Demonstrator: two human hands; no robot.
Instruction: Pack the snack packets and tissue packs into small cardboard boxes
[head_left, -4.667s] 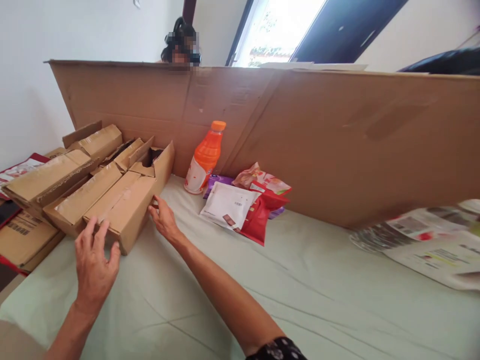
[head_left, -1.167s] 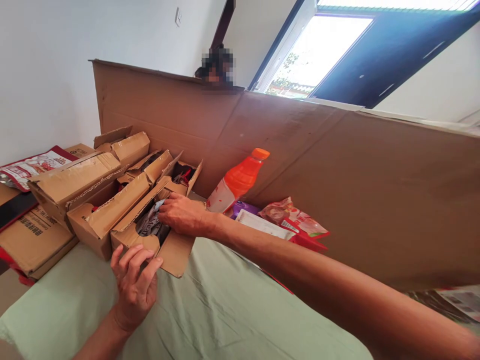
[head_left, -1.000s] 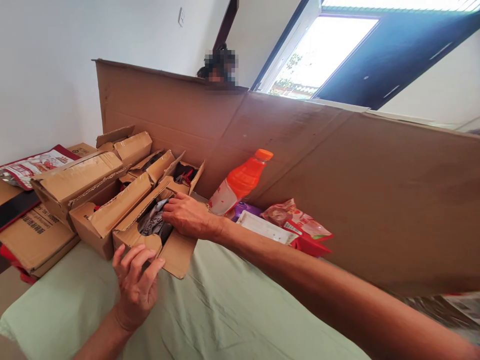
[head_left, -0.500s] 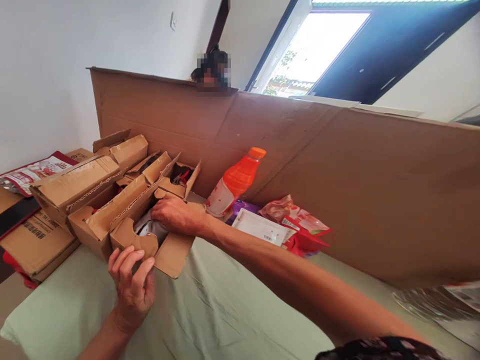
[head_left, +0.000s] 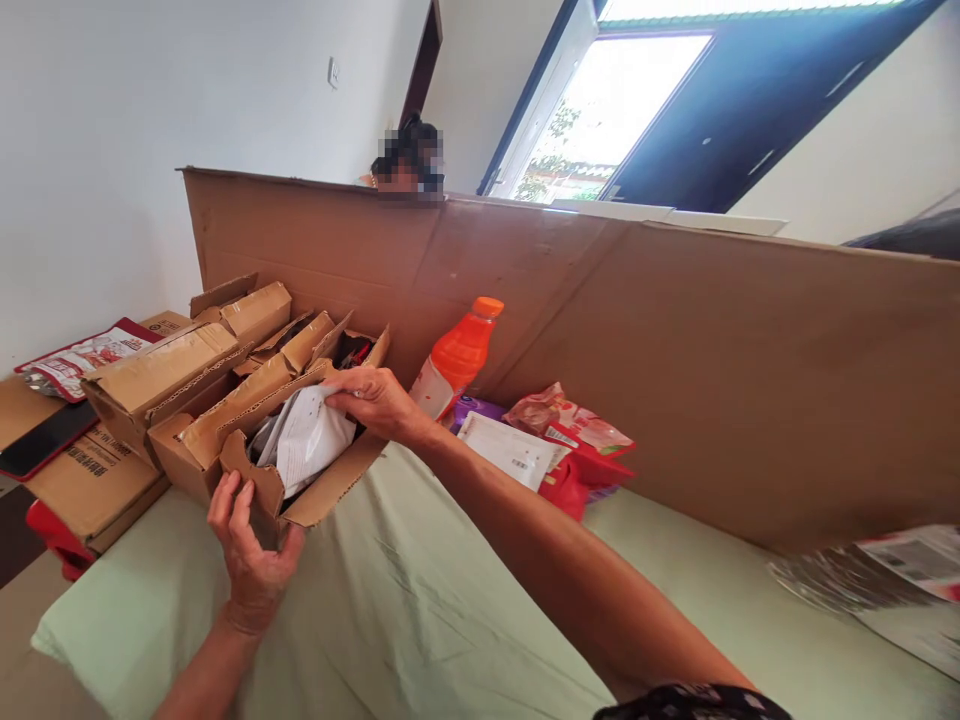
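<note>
My right hand (head_left: 379, 400) pinches the top edge of a white pouch (head_left: 311, 448) and holds it partly out of an open cardboard box (head_left: 330, 490). My left hand (head_left: 251, 550) grips the near end flap of that same box, thumb on one side and fingers on the other. More grey and white packets lie inside the box under the pouch. The box sits at the left of a table covered with a pale green cloth (head_left: 450, 620).
Several more cardboard boxes (head_left: 161, 375) are stacked to the left, with a phone (head_left: 37, 450) on a flat one. An orange bottle (head_left: 457, 360), a white packet (head_left: 506, 452) and red snack bags (head_left: 574, 470) lie beside a tall cardboard wall (head_left: 675, 370). Another person is behind it. Papers (head_left: 892, 580) lie at right.
My right hand reached into the opened box and has lifted a white pouch up out of it. My left hand moved from the box top to grip the front flap.
</note>
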